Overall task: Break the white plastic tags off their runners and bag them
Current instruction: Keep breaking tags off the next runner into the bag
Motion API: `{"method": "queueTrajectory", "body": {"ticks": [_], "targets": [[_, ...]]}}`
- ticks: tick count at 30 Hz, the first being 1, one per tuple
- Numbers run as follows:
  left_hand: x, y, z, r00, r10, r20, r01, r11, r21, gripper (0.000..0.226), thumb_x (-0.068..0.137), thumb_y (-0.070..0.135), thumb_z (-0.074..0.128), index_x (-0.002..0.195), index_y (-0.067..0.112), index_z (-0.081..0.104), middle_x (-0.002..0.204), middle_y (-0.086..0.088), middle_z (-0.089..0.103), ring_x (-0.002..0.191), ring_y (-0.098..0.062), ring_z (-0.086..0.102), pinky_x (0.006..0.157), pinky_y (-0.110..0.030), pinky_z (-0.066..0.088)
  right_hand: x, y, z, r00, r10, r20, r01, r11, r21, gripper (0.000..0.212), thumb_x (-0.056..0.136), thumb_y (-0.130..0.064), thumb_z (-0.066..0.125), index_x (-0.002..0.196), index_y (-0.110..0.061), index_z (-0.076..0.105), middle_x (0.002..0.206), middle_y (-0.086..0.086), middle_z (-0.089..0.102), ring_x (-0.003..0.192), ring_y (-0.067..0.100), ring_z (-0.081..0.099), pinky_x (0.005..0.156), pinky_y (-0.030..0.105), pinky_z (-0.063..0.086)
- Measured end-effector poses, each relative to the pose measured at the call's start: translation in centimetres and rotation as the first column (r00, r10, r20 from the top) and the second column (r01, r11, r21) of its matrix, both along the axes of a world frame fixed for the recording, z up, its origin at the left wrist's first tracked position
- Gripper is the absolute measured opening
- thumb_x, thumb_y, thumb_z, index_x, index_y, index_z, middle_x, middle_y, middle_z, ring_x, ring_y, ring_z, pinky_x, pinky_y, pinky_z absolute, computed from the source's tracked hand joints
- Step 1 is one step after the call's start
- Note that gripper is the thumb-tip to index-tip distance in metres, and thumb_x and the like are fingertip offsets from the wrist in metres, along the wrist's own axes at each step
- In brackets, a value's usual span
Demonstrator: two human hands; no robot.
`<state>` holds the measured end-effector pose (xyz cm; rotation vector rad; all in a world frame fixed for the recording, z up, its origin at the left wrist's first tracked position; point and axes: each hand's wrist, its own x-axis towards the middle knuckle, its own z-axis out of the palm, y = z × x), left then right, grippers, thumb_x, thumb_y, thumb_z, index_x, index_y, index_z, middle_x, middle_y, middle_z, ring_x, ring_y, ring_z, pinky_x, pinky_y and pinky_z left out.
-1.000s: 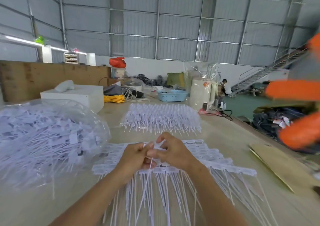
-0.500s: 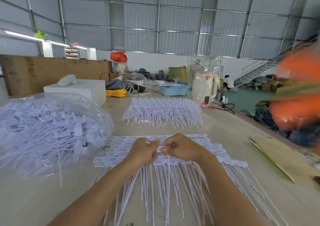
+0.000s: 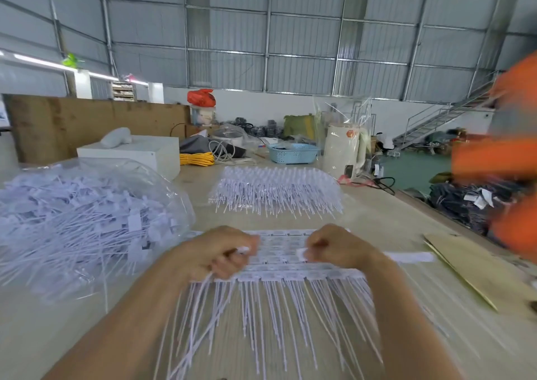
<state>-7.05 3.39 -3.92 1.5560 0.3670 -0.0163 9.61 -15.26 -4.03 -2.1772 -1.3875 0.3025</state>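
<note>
The tabletop (image 3: 377, 222) carries everything here, and the biggest thing on it is the clear bag (image 3: 87, 219) at the far left, bulging with loose white tags lying every way. Straight ahead, well beyond the hands, sits a second stack of unbroken tags (image 3: 276, 193), their thin tails fanned toward the camera. Directly under the hands lies the working stack of tag runners (image 3: 290, 275): the strips of flat heads run left to right across the tabletop, and the long tails point back toward the person, so each tag's long axis lies near to far while its runner's long axis lies across. The left hand (image 3: 215, 251) has its fingers curled round a bunch of tags, the heads showing at the knuckles and the tails trailing down and back from the fist. The right hand (image 3: 337, 248) pinches a white piece at its fingertips, likely a tag head or a runner end, though blur hides which. The hands are apart, level with each other over the head rows, and the remaining strip lies between and just below them. The bag lies to the left, much nearer the left hand, so that hand looks better placed to carry its bundle sideways into it. A blurred orange shape (image 3: 505, 158) crosses the right edge, and a flat cardboard sheet (image 3: 476, 269) lies beside the stack.
</note>
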Motion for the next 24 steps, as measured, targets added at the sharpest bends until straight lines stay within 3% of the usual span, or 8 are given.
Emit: {"method": "queueTrajectory", "body": {"ticks": [3, 4, 8, 11, 15, 17, 21, 24], "targets": [[-0.4, 2.1, -0.4, 0.958, 0.267, 0.104, -0.203, 0.888, -0.412, 0.021, 0.076, 0.023, 0.062, 0.059, 0.014, 0.053, 0.043, 0.004, 0.036, 0.025, -0.003, 0.027, 0.024, -0.010, 0.022, 0.7, -1.6, 1.9, 0.987, -0.123, 0.101, 0.111, 0.987, 0.119, 0.037, 0.088, -0.020, 0.062, 0.058, -0.005, 0.049, 0.055, -0.002, 0.039, 0.051, 0.007, 0.034, 0.056, 0.020, 0.031], [0.1, 1.7, -1.2, 0.944, 0.315, 0.102, -0.236, 0.856, -0.460, 0.022, 0.081, 0.023, 0.059, 0.064, 0.013, 0.050, 0.044, 0.003, 0.038, 0.026, -0.004, 0.030, 0.025, -0.010, 0.024, 0.1, -1.2, 2.8, 0.982, -0.129, 0.140, 0.104, 0.979, 0.176, 0.038, 0.089, -0.022, 0.062, 0.057, -0.006, 0.047, 0.054, -0.003, 0.036, 0.051, 0.008, 0.033, 0.057, 0.025, 0.030], [2.2, -0.8, -4.2, 0.952, 0.291, 0.095, -0.255, 0.925, -0.282, 0.029, 0.096, 0.029, 0.051, 0.077, 0.007, 0.052, 0.052, -0.005, 0.048, 0.037, -0.011, 0.040, 0.036, -0.016, 0.035, -3.6, 0.6, 6.5, 0.959, -0.094, 0.267, 0.038, 0.977, 0.208, 0.030, 0.089, -0.028, 0.061, 0.064, -0.012, 0.057, 0.058, -0.005, 0.044, 0.055, 0.009, 0.041, 0.059, 0.027, 0.033], [2.1, -0.8, -3.8, 0.940, 0.321, 0.118, -0.273, 0.912, -0.307, 0.040, 0.091, 0.046, 0.052, 0.085, 0.007, 0.057, 0.057, -0.007, 0.054, 0.040, -0.013, 0.045, 0.038, -0.019, 0.038, -5.8, 1.0, 8.6, 0.955, -0.025, 0.297, -0.048, 0.971, 0.233, 0.029, 0.092, -0.027, 0.057, 0.064, -0.021, 0.055, 0.061, -0.011, 0.046, 0.055, -0.002, 0.040, 0.057, 0.021, 0.033], [2.1, -1.2, -2.8, 0.915, 0.300, 0.271, -0.145, 0.869, -0.473, 0.071, 0.084, 0.072, 0.033, 0.086, 0.009, 0.064, 0.062, -0.008, 0.053, 0.042, -0.013, 0.044, 0.039, -0.018, 0.036, -7.6, 4.0, 7.4, 0.976, 0.200, 0.089, -0.213, 0.961, 0.177, 0.010, 0.094, -0.007, 0.051, 0.090, -0.009, 0.059, 0.068, -0.004, 0.050, 0.056, 0.001, 0.043, 0.056, 0.018, 0.035], [2.1, -1.2, -2.6, 0.893, 0.265, 0.363, -0.062, 0.872, -0.486, 0.078, 0.079, 0.078, 0.028, 0.078, 0.011, 0.069, 0.058, -0.004, 0.051, 0.042, -0.011, 0.041, 0.038, -0.018, 0.032, -7.4, 5.3, 5.1, 0.979, 0.199, -0.041, -0.193, 0.974, 0.116, 0.024, 0.091, 0.000, 0.051, 0.113, -0.010, 0.054, 0.084, 0.002, 0.058, 0.065, 0.006, 0.049, 0.061, 0.023, 0.040], [2.2, -1.5, -3.0, 0.864, 0.327, 0.383, -0.215, 0.927, -0.306, 0.054, 0.087, 0.062, 0.043, 0.076, 0.015, 0.066, 0.051, -0.002, 0.049, 0.039, -0.010, 0.040, 0.036, -0.018, 0.030, -6.8, 6.5, 1.7, 0.983, 0.129, -0.134, -0.100, 0.975, 0.199, 0.044, 0.085, 0.003, 0.058, 0.123, -0.013, 0.044, 0.079, 0.000, 0.057, 0.067, 0.009, 0.054, 0.072, 0.033, 0.049], [2.4, -1.4, -3.6, 0.786, 0.455, 0.418, -0.449, 0.885, -0.121, 0.034, 0.090, 0.041, 0.056, 0.079, 0.009, 0.052, 0.049, -0.004, 0.051, 0.038, -0.012, 0.043, 0.038, -0.021, 0.035, -6.2, 6.6, 0.8, 0.995, 0.068, -0.077, -0.044, 0.958, 0.285, 0.048, 0.082, -0.006, 0.067, 0.122, -0.017, 0.044, 0.087, -0.001, 0.048, 0.066, 0.006, 0.048, 0.064, 0.022, 0.044]]}}
